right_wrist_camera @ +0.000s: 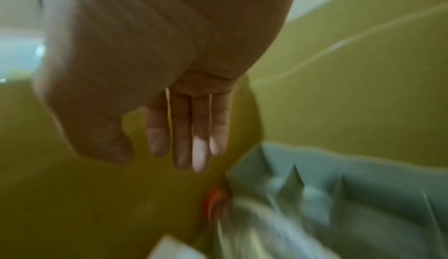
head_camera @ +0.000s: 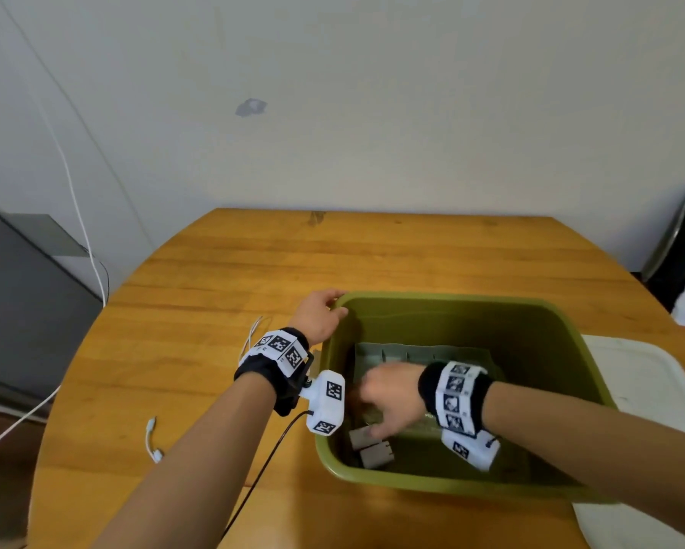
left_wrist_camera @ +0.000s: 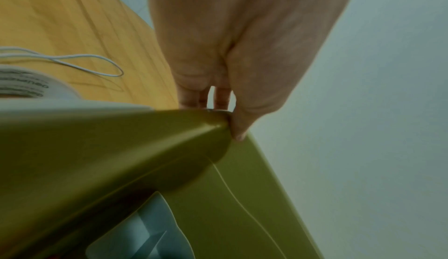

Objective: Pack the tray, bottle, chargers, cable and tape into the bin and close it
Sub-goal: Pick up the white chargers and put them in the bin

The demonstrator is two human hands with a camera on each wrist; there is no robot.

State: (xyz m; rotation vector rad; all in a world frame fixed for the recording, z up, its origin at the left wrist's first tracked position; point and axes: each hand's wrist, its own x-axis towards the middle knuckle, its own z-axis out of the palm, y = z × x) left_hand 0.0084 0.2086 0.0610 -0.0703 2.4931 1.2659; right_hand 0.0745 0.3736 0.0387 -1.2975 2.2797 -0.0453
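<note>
An olive-green bin (head_camera: 451, 301) stands on the wooden table. My left hand (head_camera: 321, 315) grips its far-left corner, fingers curled over the rim (left_wrist_camera: 213, 121). My right hand (head_camera: 388, 398) is down inside the bin with straight fingers (right_wrist_camera: 184, 148) and holds nothing. Under it lies a clear bottle with an orange cap (right_wrist_camera: 215, 201), blurred. A grey tray (head_camera: 420, 352) lies against the bin's far wall. Two grey chargers (head_camera: 372, 449) lie in the near-left corner. A roll of tape (left_wrist_camera: 31, 85) and a thin white cable (left_wrist_camera: 97, 62) lie on the table left of the bin.
The white lid (head_camera: 649, 390) lies on the table right of the bin. A short white adapter cable (head_camera: 152, 439) lies near the table's left edge. A black wire (head_camera: 261, 465) runs from my left wrist camera. A wall stands behind the table.
</note>
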